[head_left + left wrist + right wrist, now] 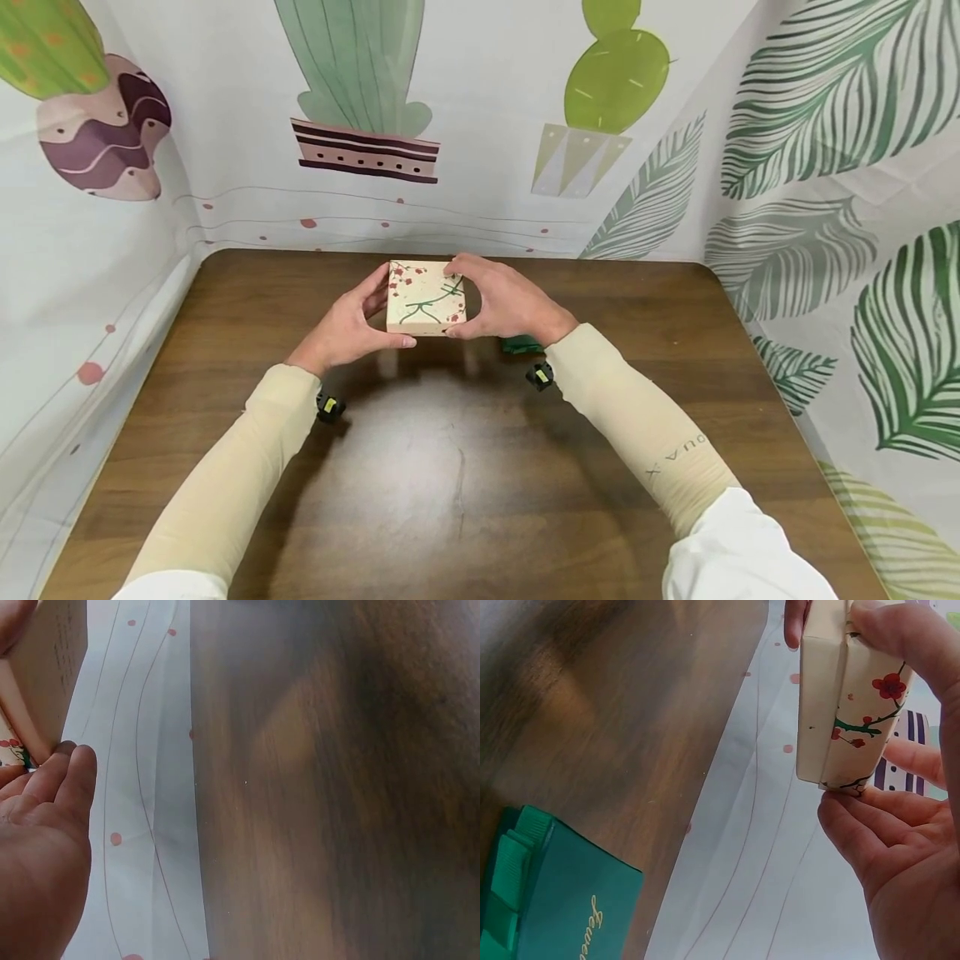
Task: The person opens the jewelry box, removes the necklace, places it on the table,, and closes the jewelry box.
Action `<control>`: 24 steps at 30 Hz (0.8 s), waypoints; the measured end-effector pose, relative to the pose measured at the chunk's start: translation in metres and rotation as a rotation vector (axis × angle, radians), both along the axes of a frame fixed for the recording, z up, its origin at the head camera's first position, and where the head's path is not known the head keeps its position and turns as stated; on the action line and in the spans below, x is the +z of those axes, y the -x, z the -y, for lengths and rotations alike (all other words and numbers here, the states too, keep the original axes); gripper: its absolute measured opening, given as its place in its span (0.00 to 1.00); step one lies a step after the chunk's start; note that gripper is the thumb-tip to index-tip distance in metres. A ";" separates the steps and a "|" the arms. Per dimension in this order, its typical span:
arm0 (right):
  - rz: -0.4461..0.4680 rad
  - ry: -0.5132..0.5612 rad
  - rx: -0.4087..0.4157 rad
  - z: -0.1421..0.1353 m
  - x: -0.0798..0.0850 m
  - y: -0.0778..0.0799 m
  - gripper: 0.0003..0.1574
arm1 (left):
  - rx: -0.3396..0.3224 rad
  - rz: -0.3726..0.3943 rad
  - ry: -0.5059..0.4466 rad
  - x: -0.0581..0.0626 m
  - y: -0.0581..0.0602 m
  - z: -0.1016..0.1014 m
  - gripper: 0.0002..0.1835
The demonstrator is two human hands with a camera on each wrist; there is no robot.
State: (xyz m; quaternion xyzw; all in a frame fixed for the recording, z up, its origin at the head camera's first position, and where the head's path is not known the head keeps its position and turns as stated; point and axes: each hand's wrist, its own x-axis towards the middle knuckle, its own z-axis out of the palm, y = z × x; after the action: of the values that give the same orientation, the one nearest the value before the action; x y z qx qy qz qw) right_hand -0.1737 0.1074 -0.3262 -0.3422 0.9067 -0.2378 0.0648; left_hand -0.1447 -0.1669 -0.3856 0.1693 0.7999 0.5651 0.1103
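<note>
A small cream gift box (426, 298) with red blossoms and green branches is held up over the far part of the table. My left hand (348, 323) grips its left side, thumb along the front edge. On the right side, my right hand (510, 298) grips it between thumb and fingers. The right wrist view shows the right thumb pressed on one end of the box (870, 712) and fingertips at the opposite end. In the left wrist view, left fingertips (79, 769) lie against the box (52, 675), whose plain face bears small faint print.
A dark green case (585, 877) with gold lettering and ribbed green folds lies on the brown wooden table (420, 500), partly hidden behind the right wrist in the head view. A white cloth (480, 217) printed with cacti and leaves hangs behind the table's far edge.
</note>
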 end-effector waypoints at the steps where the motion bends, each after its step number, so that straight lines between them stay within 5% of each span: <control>1: -0.003 -0.001 -0.002 0.000 0.001 0.000 0.50 | 0.001 -0.004 0.001 0.000 0.000 0.000 0.66; 24: -0.028 -0.019 -0.011 0.006 0.013 -0.003 0.50 | 0.017 -0.021 -0.030 0.008 -0.002 0.005 0.64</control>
State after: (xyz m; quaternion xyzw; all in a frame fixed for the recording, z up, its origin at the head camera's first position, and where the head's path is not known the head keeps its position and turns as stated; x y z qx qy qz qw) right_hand -0.1702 0.1016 -0.3129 -0.3400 0.9116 -0.2247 0.0541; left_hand -0.1431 -0.1720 -0.3777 0.1701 0.7938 0.5762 0.0944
